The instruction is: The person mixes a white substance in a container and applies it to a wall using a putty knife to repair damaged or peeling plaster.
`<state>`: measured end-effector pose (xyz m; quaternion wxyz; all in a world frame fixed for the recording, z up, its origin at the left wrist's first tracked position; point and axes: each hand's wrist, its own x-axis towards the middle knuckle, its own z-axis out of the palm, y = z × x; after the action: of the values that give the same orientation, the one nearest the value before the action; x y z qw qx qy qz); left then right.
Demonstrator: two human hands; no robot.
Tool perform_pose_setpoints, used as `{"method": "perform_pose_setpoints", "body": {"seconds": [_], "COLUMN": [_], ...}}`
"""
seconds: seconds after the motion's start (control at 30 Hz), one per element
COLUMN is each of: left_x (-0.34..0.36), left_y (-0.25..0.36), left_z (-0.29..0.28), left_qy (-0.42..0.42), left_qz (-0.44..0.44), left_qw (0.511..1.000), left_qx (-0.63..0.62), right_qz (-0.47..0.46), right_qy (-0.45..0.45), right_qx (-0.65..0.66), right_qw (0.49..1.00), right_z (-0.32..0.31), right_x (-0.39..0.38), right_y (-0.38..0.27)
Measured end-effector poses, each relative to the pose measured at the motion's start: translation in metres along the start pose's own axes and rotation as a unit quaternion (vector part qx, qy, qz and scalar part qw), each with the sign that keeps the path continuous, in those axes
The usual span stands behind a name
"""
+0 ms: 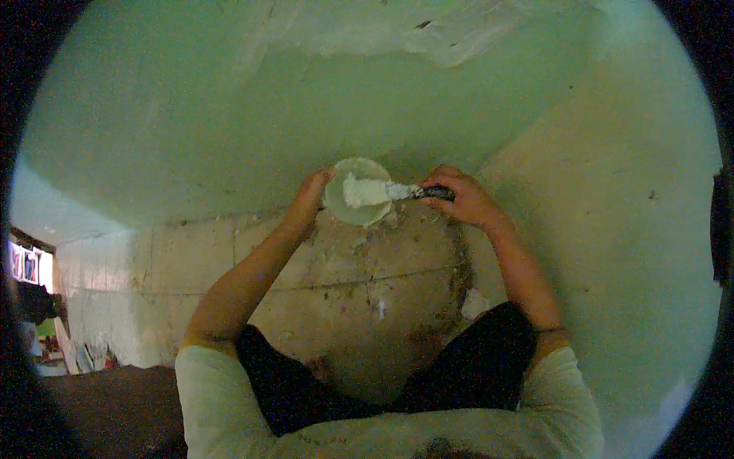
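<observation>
A round, pale bowl (373, 170) is held up in front of me by my left hand (312, 196), its fingers closed around the left rim. My right hand (468, 197) grips the black handle of a putty knife (403, 191). The knife lies level, pointing left, with its blade over the bowl's opening. White paste (365, 192) coats the blade; how much of it lies in the bowl beneath, I cannot tell.
A green-tinted wall (344, 99) with whitish patches rises ahead, meeting another wall (612, 252) on the right. Below is a stained, tiled floor (344, 298) with scattered bits. A bright opening (30, 264) and clutter (88, 356) show at the far left.
</observation>
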<state>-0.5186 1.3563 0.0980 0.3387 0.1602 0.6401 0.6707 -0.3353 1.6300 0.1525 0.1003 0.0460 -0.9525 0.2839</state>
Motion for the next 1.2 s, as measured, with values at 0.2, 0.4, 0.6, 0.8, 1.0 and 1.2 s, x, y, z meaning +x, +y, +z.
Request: {"method": "perform_pose_setpoints", "body": {"seconds": [0.2,0.4,0.6,0.8,1.0,1.2], "left_x": [0.007,0.010,0.012,-0.010,-0.028,0.002], "left_y": [-0.012,-0.025,-0.043,-0.021,-0.007,-0.047], "left_z": [-0.008,-0.015,-0.037,-0.029,-0.020,-0.047], "left_qy": [0.027,0.048,0.013,0.017,0.033,-0.055], "left_qz": [-0.056,-0.064,-0.032,-0.037,-0.078,-0.077], "left_qw": [0.998,0.997,0.998,0.999,0.996,0.993], "left_qx": [-0.024,-0.003,-0.062,-0.013,-0.015,-0.071], "right_qz": [-0.043,-0.031,0.066,0.143,0.152,0.146], "right_qy": [0.052,0.111,0.200,0.270,0.278,0.286], "right_qx": [-0.098,-0.019,0.078,0.275,0.365,0.400], "right_qw": [0.993,0.993,0.975,0.912,0.875,0.858], "right_z": [0.011,0.032,0.001,-0.033,-0.046,-0.058], "right_x": [-0.001,-0.018,-0.013,0.005,0.024,0.042], "right_y": [-0.014,0.011,-0.029,-0.020,-0.026,-0.021]}}
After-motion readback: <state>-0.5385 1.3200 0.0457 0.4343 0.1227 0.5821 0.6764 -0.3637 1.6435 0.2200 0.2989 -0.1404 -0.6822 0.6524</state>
